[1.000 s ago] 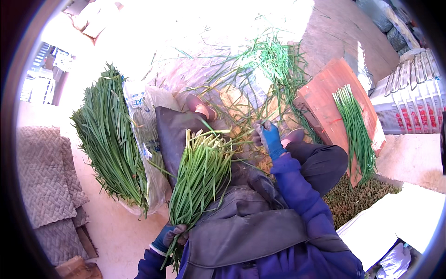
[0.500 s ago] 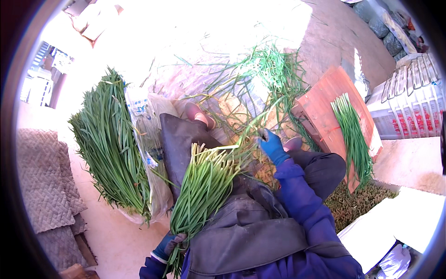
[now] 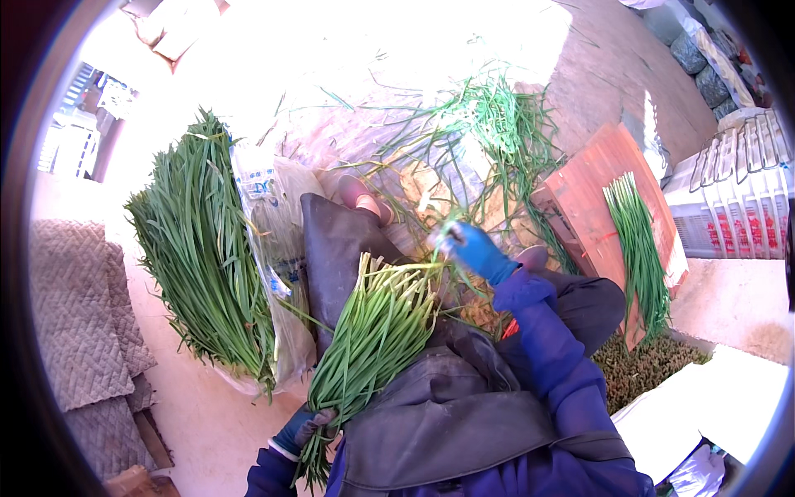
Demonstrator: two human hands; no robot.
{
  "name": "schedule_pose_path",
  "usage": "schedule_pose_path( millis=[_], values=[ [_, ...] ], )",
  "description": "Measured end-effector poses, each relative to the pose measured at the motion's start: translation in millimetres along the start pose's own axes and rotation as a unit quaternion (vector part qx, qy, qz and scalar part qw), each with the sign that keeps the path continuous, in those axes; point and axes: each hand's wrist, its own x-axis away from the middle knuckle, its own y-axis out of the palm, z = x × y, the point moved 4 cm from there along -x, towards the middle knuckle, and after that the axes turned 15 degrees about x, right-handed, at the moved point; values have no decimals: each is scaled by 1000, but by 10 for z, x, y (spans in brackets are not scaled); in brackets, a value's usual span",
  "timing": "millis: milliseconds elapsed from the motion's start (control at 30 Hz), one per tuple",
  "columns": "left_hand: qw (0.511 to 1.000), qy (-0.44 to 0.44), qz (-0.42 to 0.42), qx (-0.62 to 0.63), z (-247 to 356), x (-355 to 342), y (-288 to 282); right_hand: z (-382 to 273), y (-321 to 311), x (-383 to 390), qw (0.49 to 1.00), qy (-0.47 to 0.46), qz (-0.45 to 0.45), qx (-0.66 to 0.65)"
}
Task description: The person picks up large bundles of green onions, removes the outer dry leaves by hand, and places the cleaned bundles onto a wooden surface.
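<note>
My left hand [image 3: 308,431], in a blue and dark glove, is closed round the leafy end of a bunch of garlic chives [image 3: 373,331] that lies across my lap, pale cut ends pointing away from me. Just beyond those ends is my blue-gloved right hand [image 3: 479,251]. Its fingertips are smeared by motion, so whether they grip a stalk is unclear. To my left, a big heap of garlic chives [image 3: 203,257] rests against a clear plastic bag [image 3: 286,215]. A neater bundle of chives [image 3: 636,248] lies on a tilted wooden board [image 3: 580,195] to my right.
Loose green leaves [image 3: 497,124] are strewn over the floor ahead. A white plastic crate [image 3: 729,199] stands far right. Quilted grey mats [image 3: 79,315] lie at the left. A dark apron [image 3: 447,439] covers my lap; a white sheet [image 3: 704,406] is at the lower right.
My right hand has moved a little left and upward, towards the cut ends of the bunch. My left hand keeps its hold. The whole view has shifted slightly.
</note>
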Motion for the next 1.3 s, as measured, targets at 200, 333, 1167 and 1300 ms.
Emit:
schedule_pose_path(
  millis=[200,333,1167,1300],
  values=[
    [999,-21,-22,-12,37,-132,-83,-776,724,29,847,-182,13,500],
    [1000,1,-5,8,-80,-103,-171,69,-64,-284,910,49,193,364],
    [987,53,-82,130,-42,-546,-202,712,-275,182,914,119,-42,-387],
    [988,60,-72,126,-63,-470,-248,-399,692,568,970,63,-191,-133]
  ],
)
